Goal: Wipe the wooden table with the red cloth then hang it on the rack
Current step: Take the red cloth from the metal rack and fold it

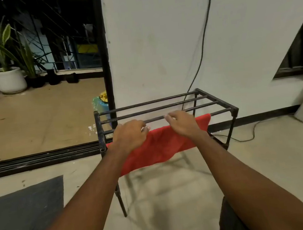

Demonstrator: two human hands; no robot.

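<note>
While both arms reach forward over the floor, the red cloth [158, 146] is draped over the front bar of the rack [165, 106], spanning from near the front-left corner post to just short of the front-right corner. Its lower edge hangs free below the bar, sagging lower on the left. Left hand [130, 136] sits on the cloth's top edge near the left end, fingers curled down onto the fabric; can't tell if it's pinching or just pressing. Right hand [183, 124] is on the top edge right of centre, fingers half-curled, tips at the bar, grip also unclear. The three bars behind the front one are bare. Rack's back edge is close to the white wall [157, 38]; a black cable [204, 38] runs down the wall behind it. Open floor in front of and right of the rack; dark mat [25, 210] lies to the left; door track [38, 160] runs up to the rack's left side.
</note>
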